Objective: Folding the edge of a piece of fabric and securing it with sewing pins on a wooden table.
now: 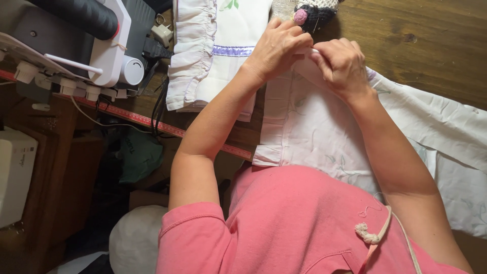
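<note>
Nearest the camera, a pink shirt (294,223) filling the lower frame, with a knotted pale cord (373,234) lying across its right side. Just beyond, a pale pink fabric piece (314,127) with a faint leaf print and a ruffled left edge, spread on the wooden table (426,40) and draping off its near edge toward the body. At the far end of that fabric, both hands close together, thumbs nearly touching: left hand (276,48) curled, fingertips pinching the top edge of the pink fabric; right hand (342,63) likewise closed, fingers bent down and gripping the same edge just beside the left. To the right, a white fabric sheet (446,132) with a pale green print, partly under the pink piece and running off toward the frame's right side. Left of the hands, a folded stack of white ruffled cloth (213,56) with a purple band, lying near the table's edge. Along that edge, a red measuring tape (152,122) fixed flat. Beyond the hands, a small crocheted item (312,12) in black and white with a pink knob, partly cut off by the frame. Far left, a white sewing machine (109,45) with cables beside it; lower left, below table level, a white box-like appliance (15,172) and a green bag (139,157).
</note>
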